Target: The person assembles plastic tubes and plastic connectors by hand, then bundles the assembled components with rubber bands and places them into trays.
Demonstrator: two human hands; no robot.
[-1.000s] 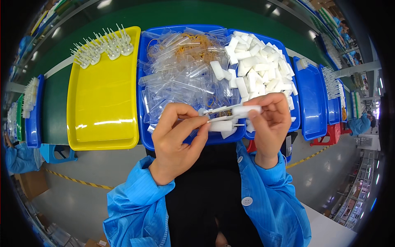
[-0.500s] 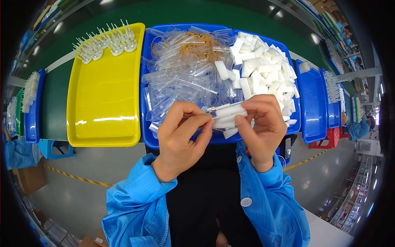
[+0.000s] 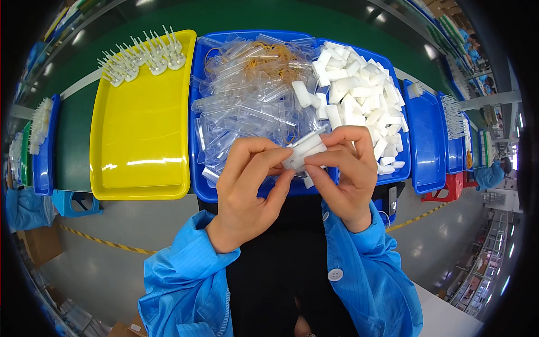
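In front of my chest, over the near edge of the trays, a small white block-shaped piece (image 3: 305,149) is held between both hands. It looks like two or more white parts side by side, with a thin shiny strip along the upper edge. My left hand (image 3: 247,188) pinches its left end between thumb and fingers. My right hand (image 3: 347,174) grips it from the right, thumb below and fingers above. The fingers hide part of the piece. Just beyond lie clear plastic sleeves (image 3: 241,121) and, to the right, a heap of white blocks (image 3: 359,92).
A yellow tray (image 3: 140,135) at the left carries white pronged parts (image 3: 149,56) along its far edge. Orange rubber bands (image 3: 275,62) lie among the sleeves. More blue trays (image 3: 426,135) stand at the right. A blue stool (image 3: 77,203) and a red stool (image 3: 443,191) are below.
The white piece has tilted, its right end rising, and moved slightly left. My right hand has shifted left along it, its fingers closer to my left hand.
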